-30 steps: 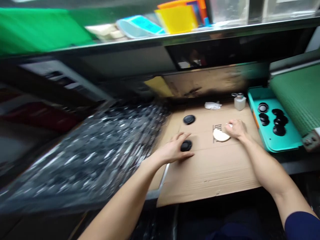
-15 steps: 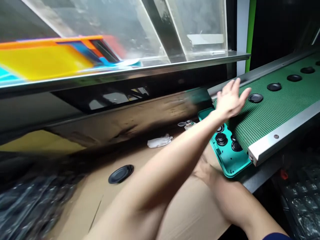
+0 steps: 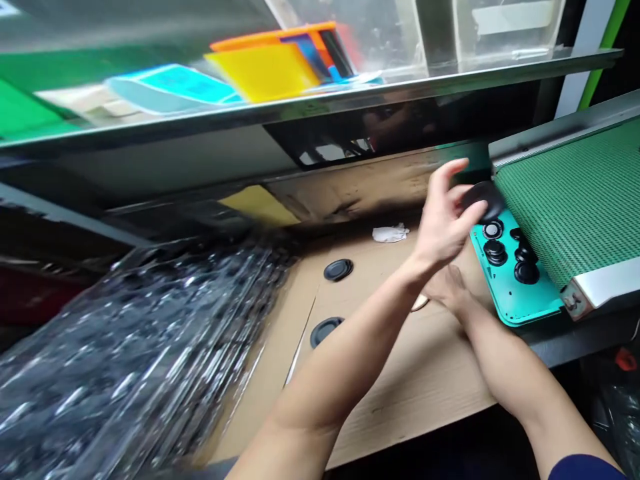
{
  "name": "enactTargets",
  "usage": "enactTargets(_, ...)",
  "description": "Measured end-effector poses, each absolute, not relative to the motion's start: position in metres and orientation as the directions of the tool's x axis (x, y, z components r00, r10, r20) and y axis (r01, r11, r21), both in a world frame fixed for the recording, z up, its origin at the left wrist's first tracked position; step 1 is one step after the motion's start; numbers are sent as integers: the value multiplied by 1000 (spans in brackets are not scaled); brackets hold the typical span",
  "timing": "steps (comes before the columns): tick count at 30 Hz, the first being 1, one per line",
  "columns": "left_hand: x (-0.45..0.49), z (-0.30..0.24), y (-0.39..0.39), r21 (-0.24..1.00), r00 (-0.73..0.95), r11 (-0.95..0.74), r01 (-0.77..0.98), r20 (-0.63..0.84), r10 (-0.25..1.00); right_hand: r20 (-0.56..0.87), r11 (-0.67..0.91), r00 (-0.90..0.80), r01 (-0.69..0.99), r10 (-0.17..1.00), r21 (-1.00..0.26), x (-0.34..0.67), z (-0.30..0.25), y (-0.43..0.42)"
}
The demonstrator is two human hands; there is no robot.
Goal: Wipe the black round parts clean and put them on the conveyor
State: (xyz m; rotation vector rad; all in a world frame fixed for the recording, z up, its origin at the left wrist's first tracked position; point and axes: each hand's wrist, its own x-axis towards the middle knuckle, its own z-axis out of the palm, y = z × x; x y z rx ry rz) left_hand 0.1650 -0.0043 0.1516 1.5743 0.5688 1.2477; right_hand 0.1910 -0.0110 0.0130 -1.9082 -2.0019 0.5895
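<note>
- Left hand (image 3: 440, 223) raised, fingertips pinched on a black cap (image 3: 483, 199). The cap is motion-smeared, held in the air over the far end of the teal tray (image 3: 515, 308), just beside the end of the green belt (image 3: 575, 207).
- Right hand (image 3: 450, 292) low on the cardboard sheet (image 3: 425, 387), largely hidden behind the left forearm; cannot tell its grip.
- Pale pad (image 3: 421, 304): only a sliver shows beside the right hand.
- Tray holds several black caps (image 3: 495, 251); its right side is tucked under the belt, so the count is unsure.
- Two loose caps (image 3: 339, 269) lie on the cardboard, well apart from the hands.
- White wad (image 3: 390, 233) at the back.
- Glossy plastic heap (image 3: 125, 360) on the left, too blurred to read.
</note>
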Motion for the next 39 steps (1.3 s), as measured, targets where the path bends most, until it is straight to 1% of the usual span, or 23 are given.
enactTargets(1, 130, 135, 2, 941, 284, -269, -205, 320, 904, -36, 37, -60, 884, 998, -467, 188, 11, -11)
enactTargets(3, 67, 96, 13, 966, 123, -77, -247, 110, 986, 34, 48, -37, 925, 999, -376, 182, 8, -11)
enactTargets(5, 19, 58, 21, 943, -46, 52, -330, -71, 996, 142, 59, -18, 955, 990, -291, 175, 9, -15)
enactTargets(6, 2, 42, 22, 923, -130, 78, -376, -135, 982, 197, 92, -39, 959, 980, -268, 171, 10, -19)
enactTargets(8, -20, 20, 22, 886, -203, 92, -455, -204, 958, 252, 235, -174, 943, 952, -237, 163, 14, -28)
enactTargets(10, -28, 10, 20, 860, -168, 100, -501, -210, 963, 208, 391, -350, 896, 913, -212, 156, 17, -36)
enactTargets(11, -30, 9, 18, 850, -135, 107, -515, -204, 970, 173, 441, -410, 872, 895, -211, 153, 17, -39)
enactTargets(12, -31, 9, 18, 841, -102, 117, -528, -199, 975, 152, 467, -443, 855, 884, -225, 151, 16, -41)
enactTargets(13, -32, 10, 18, 830, -75, 128, -543, -200, 977, 161, 476, -448, 842, 879, -254, 150, 15, -41)
enactTargets(15, -33, 10, 18, 801, -54, 145, -580, -216, 975, 278, 459, -377, 813, 883, -357, 148, 11, -37)
enactTargets(18, -32, 6, 20, 750, -1, 204, -629, -264, 965, 521, 425, -118, 739, 845, -523, 145, 6, -32)
enactTargets(19, -30, 5, 19, 729, 43, 241, -641, -280, 959, 566, 429, -55, 714, 822, -554, 143, 5, -32)
enactTargets(20, -29, 3, 19, 702, 96, 280, -655, -290, 952, 591, 443, -31, 694, 806, -568, 141, 3, -32)
enactTargets(24, -23, 3, 15, 561, 322, 422, -713, -272, 907, 573, 490, -139, 698, 808, -522, 132, -7, -31)
enactTargets(25, -22, 4, 14, 532, 378, 457, -713, -258, 889, 564, 483, -151, 716, 812, -505, 130, -10, -29)
enactTargets(27, -21, 4, 12, 498, 463, 514, -698, -233, 855, 567, 443, -114, 754, 816, -486, 128, -17, -24)
enactTargets(29, -19, 4, 12, 482, 466, 517, -707, -232, 854, 586, 411, -66, 776, 807, -478, 125, -22, -22)
enactTargets(30, -17, 3, 12, 473, 450, 511, -717, -245, 859, 591, 417, -73, 777, 804, -472, 124, -23, -22)
enactTargets(33, -15, 2, 13, 447, 403, 495, -745, -289, 868, 578, 490, -185, 757, 795, -432, 118, -25, -23)
enactTargets(34, -14, 2, 14, 444, 400, 490, -750, -285, 871, 583, 488, -183, 763, 791, -424, 117, -25, -23)
enactTargets(37, -14, 1, 15, 455, 408, 484, -748, -259, 875, 618, 412, -80, 811, 782, -416, 116, -23, -21)
enactTargets(39, -14, 1, 15, 449, 425, 504, -738, -272, 864, 606, 430, -125, 814, 786, -390, 116, -20, -20)
